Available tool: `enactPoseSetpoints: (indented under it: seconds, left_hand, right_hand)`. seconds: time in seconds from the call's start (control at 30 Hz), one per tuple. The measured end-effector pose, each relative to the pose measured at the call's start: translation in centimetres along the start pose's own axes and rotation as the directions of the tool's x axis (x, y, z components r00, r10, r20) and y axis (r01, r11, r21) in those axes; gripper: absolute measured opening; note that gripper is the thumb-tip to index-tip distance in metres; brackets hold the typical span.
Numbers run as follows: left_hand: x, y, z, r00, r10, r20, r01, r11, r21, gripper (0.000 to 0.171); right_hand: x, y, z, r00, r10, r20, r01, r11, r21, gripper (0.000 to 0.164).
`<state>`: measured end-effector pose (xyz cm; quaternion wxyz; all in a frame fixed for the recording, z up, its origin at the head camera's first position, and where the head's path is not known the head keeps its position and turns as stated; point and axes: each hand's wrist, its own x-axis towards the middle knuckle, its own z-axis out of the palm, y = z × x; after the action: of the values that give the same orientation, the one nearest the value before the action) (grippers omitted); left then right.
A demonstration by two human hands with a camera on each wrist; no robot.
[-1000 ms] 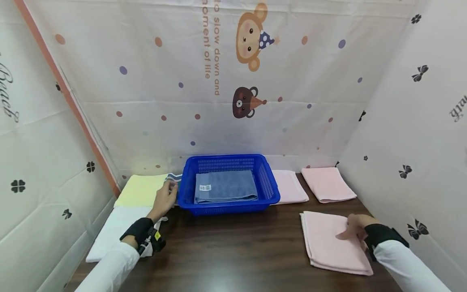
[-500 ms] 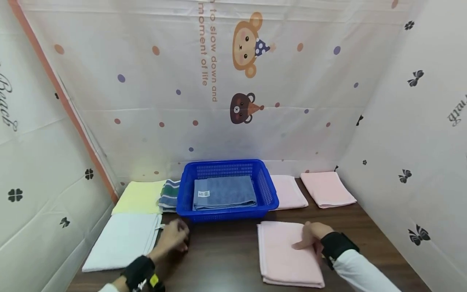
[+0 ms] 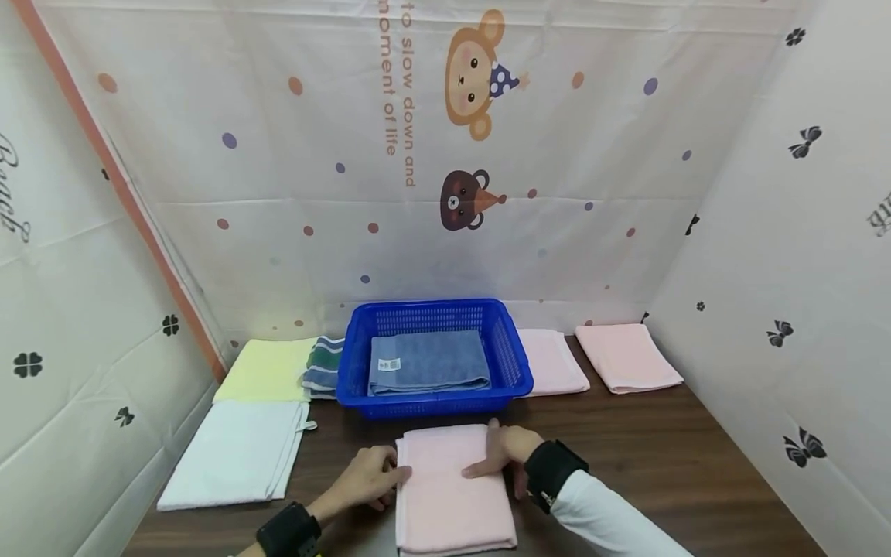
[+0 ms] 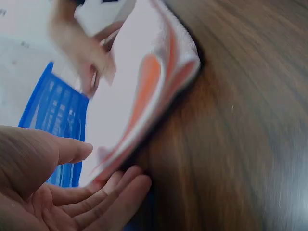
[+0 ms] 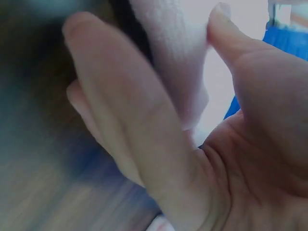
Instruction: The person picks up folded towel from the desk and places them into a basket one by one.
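A folded pink towel (image 3: 448, 510) is in front of the blue basket in the head view. My right hand (image 3: 503, 450) grips its right side, thumb on top and fingers at the underside. At the left edge, my left hand (image 3: 367, 473) holds the towel with the thumb over the top. The left wrist view shows that towel's layered folds (image 4: 144, 101) and the left fingers (image 4: 115, 197) along its lower edge. In the right wrist view, the towel (image 5: 175, 62) sits between thumb and fingers.
Behind stands a blue basket (image 3: 515, 356) with a folded blue towel (image 3: 431, 362) inside. Left of it lie yellow (image 3: 267, 370), striped (image 3: 323, 367) and white (image 3: 233, 452) towels. Two more pink ones, a nearer towel (image 3: 550, 362) and a farther towel (image 3: 626, 357), lie right. Patterned curtains enclose the table (image 3: 640, 464).
The right hand has brought the pink towel leftward from the table's right side to the middle. My left hand has come from beside the striped towel to the pink towel's left edge.
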<state>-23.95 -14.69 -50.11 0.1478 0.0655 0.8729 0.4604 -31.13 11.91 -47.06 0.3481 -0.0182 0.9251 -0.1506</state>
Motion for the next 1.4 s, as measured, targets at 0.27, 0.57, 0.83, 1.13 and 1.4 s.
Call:
enactPoseSetpoints:
  seconds: [0.27, 0.57, 0.83, 1.13, 1.4]
  left_hand:
    - [-1.0, 0.5, 0.6, 0.998, -0.014, -0.067, 0.004, 0.989, -0.145, 0.039]
    - [-1.3, 0.2, -0.2, 0.934, -0.356, 0.045, 0.336, 0.823, -0.458, 0.050]
    - [-1.8, 0.0, -1.1, 0.951, -0.283, 0.126, 0.309, 0.865, -0.396, 0.029]
    - [-2.2, -0.8, -0.4, 0.933, -0.311, 0.179, 0.359, 0.808, -0.467, 0.026]
    - [-2.5, -1.4, 0.1, 0.932, -0.284, 0.223, 0.361, 0.774, -0.520, 0.074]
  right_hand:
    - [0.4, -2.3, 1.0, 0.997, -0.045, -0.061, 0.042, 0.998, -0.050, 0.119]
    - [-0.8, 1.2, 0.9, 0.945, -0.294, -0.144, 0.315, 0.937, 0.152, 0.051]
    - [-1.9, 3.2, 1.1, 0.891, -0.432, -0.140, 0.451, 0.807, 0.381, 0.019]
    - [-1.0, 3.3, 2.4, 0.877, -0.455, -0.156, 0.459, 0.695, 0.553, 0.035]
    - [-1.1, 4.0, 2.6, 0.858, -0.505, -0.090, 0.461, 0.682, 0.568, 0.037]
